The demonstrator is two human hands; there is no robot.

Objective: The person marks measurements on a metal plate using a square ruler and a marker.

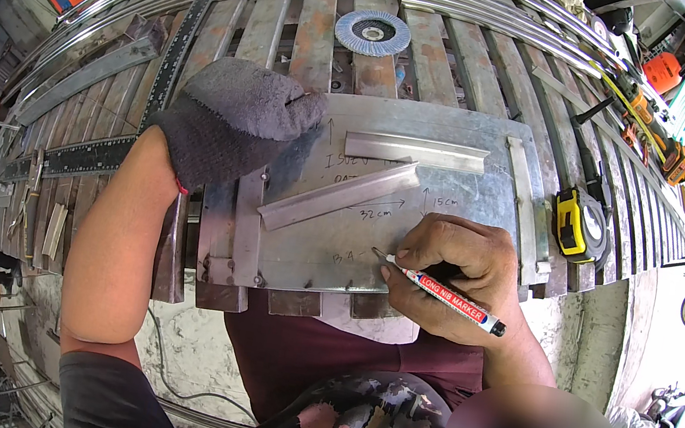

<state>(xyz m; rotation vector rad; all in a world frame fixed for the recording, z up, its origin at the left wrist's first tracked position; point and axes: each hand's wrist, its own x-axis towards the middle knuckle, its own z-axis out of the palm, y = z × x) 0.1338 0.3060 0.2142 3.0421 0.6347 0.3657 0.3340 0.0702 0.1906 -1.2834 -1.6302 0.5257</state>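
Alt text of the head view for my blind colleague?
Bare right hand holding a white and red marker, tip at a grey metal sheet; the grey-gloved left hand at its upper left corner. Two silver angled metal strips lie on the sheet, a yellow and black tape measure to its right.

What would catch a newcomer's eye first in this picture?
Probably the bare right hand, gripping a red-and-white marker over the lower part of a metal plate. Next, the grey-gloved left hand at the plate's upper left, then the yellow tape measure right of the plate.
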